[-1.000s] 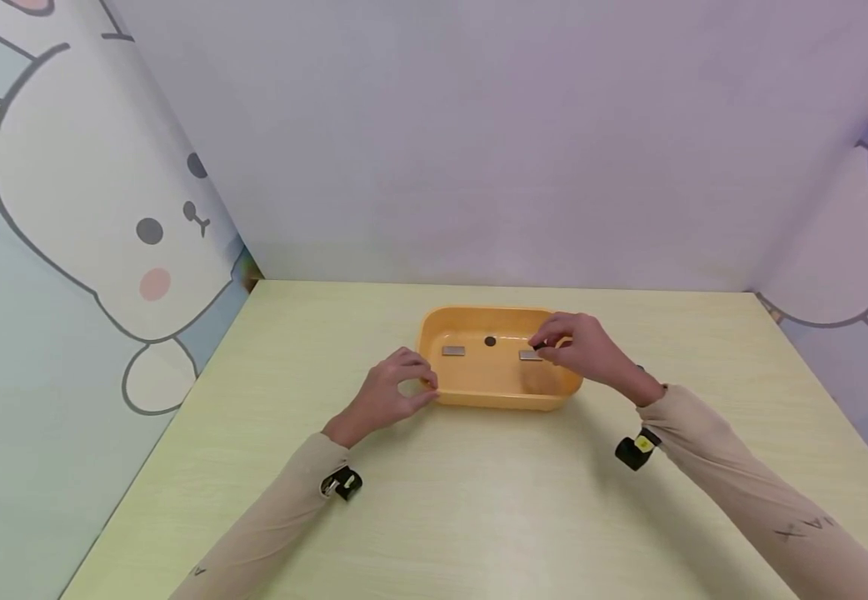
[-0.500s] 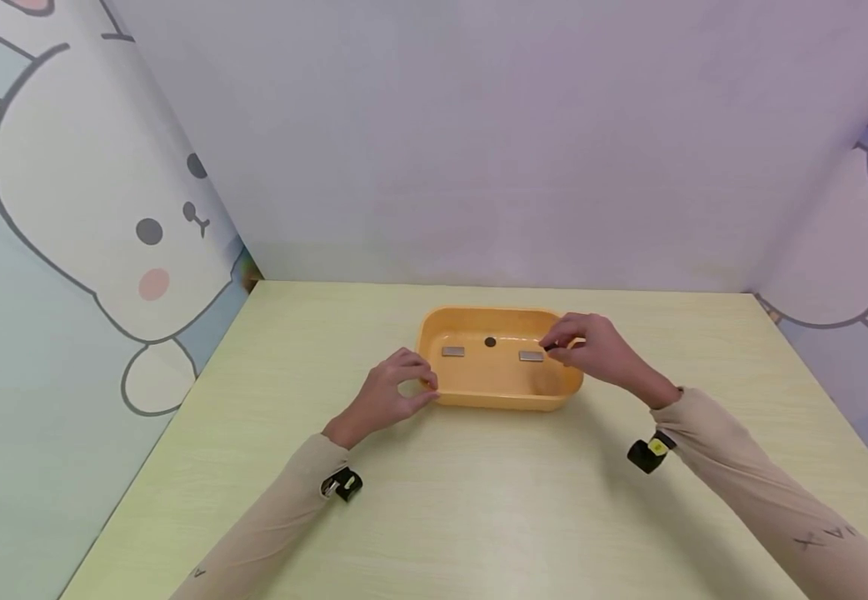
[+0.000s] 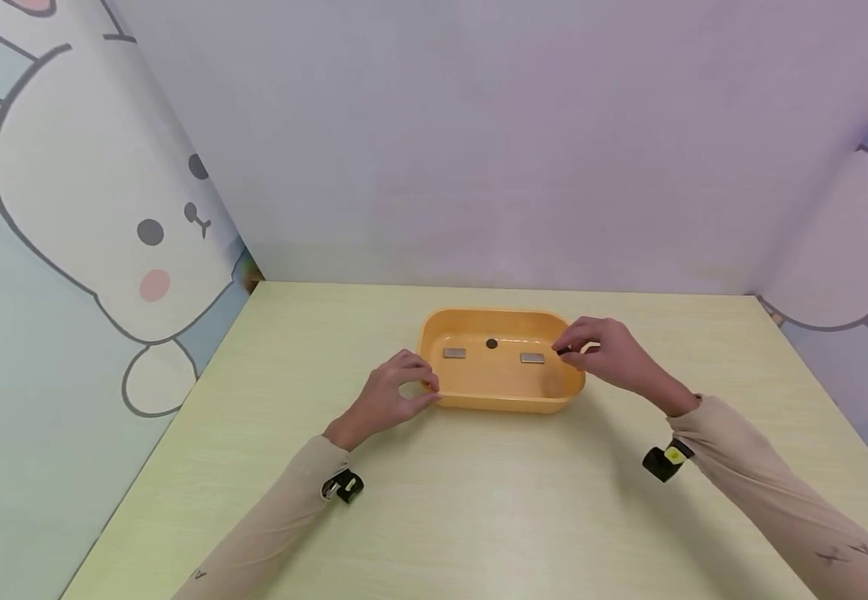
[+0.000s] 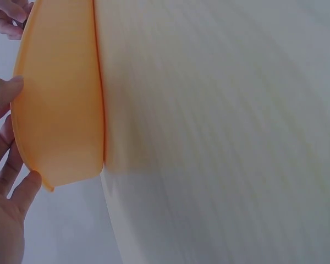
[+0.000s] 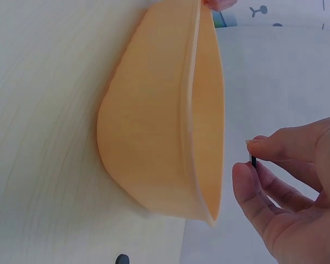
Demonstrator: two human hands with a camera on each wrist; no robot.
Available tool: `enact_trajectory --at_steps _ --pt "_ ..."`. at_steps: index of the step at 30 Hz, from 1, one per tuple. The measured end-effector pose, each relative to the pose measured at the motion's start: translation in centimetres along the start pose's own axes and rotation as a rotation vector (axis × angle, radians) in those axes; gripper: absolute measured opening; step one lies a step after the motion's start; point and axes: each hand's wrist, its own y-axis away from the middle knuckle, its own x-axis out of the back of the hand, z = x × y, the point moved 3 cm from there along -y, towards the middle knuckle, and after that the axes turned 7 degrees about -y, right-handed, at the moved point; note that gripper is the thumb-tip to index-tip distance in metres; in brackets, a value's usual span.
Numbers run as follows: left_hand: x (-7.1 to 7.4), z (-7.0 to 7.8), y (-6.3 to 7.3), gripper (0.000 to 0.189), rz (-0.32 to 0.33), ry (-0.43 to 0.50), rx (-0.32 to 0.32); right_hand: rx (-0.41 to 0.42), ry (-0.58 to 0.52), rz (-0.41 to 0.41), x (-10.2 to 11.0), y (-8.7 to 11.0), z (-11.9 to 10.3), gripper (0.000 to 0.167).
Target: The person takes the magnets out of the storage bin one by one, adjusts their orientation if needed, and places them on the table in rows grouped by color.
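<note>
An orange plastic tray [image 3: 490, 382] rests on the table. My left hand [image 3: 387, 392] holds its front left corner, thumb and fingers spread around the rim in the left wrist view. Over the tray's right end, my right hand [image 3: 608, 354] pinches a small, thin dark piece [image 5: 253, 161] between thumb and fingertips, seen edge-on in the right wrist view. Inside the tray lie two flat silvery bars, a left one [image 3: 454, 353] and a right one [image 3: 532, 358], with a small dark disc [image 3: 491, 343] near the back wall.
A dark round piece [image 5: 122, 258] lies on the pale table [image 3: 479, 500] by the tray's right end in the right wrist view; my right arm hides that spot from the head view. A pale wall [image 3: 479, 167] stands behind, with printed cartoon panels [image 3: 89, 250] at the sides.
My right hand has drawn to the right with the pinched dark piece, from above the right silvery bar to over the tray's right end. The left hand and tray stay put.
</note>
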Motion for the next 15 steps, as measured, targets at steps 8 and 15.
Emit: enact_trajectory --at_steps 8,15 --pt "0.0 -0.1 -0.1 0.012 -0.008 0.006 0.009 -0.034 -0.025 0.009 0.5 0.6 -0.1 0.014" --pt "-0.1 -0.2 -0.1 0.01 -0.005 0.01 0.01 -0.068 -0.021 0.019 1.2 1.0 0.4 0.012"
